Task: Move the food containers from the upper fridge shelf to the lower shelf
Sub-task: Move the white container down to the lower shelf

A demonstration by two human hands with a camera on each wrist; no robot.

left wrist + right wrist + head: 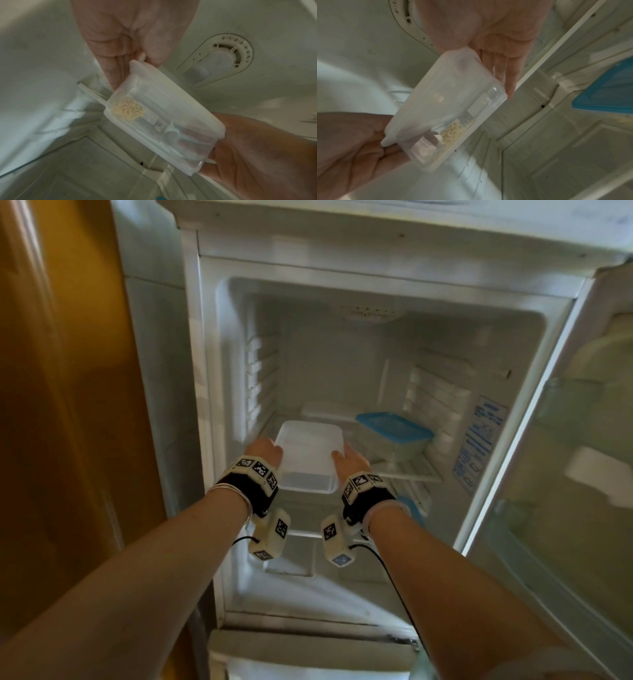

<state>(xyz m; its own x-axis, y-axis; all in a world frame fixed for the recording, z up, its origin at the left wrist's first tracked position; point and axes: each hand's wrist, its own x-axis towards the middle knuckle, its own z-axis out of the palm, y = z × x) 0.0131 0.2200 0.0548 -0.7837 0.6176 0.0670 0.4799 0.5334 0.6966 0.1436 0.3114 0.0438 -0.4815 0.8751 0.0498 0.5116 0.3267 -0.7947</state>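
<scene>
- Left hand (263,453): thumb on the lid, fingers under the base, gripping the container's left end.
- Clear container (308,460): frosted rectangular plastic, pale noodles (130,108) inside, held at the upper wire shelf (411,470).
- Right hand (349,462): grips its right end likewise.
- Blue-lidded container (394,429): glossy tub on that shelf, just beside.

Blue-lidded container (394,436) on wire shelf (411,470)

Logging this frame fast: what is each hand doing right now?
Left hand: holding the left end of the clear lidded container, thumb on the lid, fingers underneath.
Right hand: holding the container's right end the same way.
</scene>
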